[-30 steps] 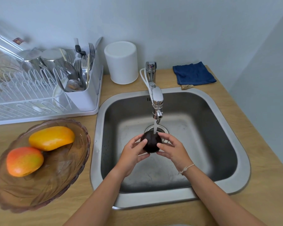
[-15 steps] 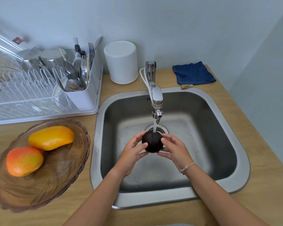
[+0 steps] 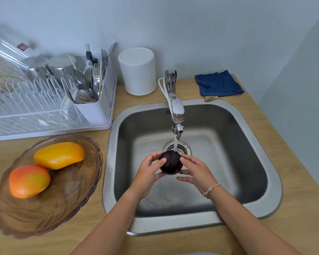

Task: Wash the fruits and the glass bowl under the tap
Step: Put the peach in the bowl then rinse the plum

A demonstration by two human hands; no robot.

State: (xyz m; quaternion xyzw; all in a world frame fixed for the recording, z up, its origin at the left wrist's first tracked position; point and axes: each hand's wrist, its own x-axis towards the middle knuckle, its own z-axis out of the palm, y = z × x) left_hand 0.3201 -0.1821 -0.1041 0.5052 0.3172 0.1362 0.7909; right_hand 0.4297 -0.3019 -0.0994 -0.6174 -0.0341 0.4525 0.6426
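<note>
A dark round fruit [image 3: 170,162] is under the running tap [image 3: 177,115], over the steel sink [image 3: 261,214]. My left hand [image 3: 147,173] grips the fruit from the left, thumb across its front. From the right, my right hand [image 3: 195,172] holds it with curled fingers. On the counter at the left stands the brown glass bowl [image 3: 66,205] with a yellow mango [image 3: 59,155] and a red-orange mango [image 3: 29,181] inside.
A white dish rack [image 3: 92,115] with cutlery and metal cups stands at the back left. A white canister [image 3: 137,70] sits behind the sink, and a folded blue cloth [image 3: 218,83] lies at the back right. Walls close in behind and on the right.
The dark fruit has turned a little between my hands under the water stream. My fingers have shifted slightly on it. The bowl and mangoes have not moved.
</note>
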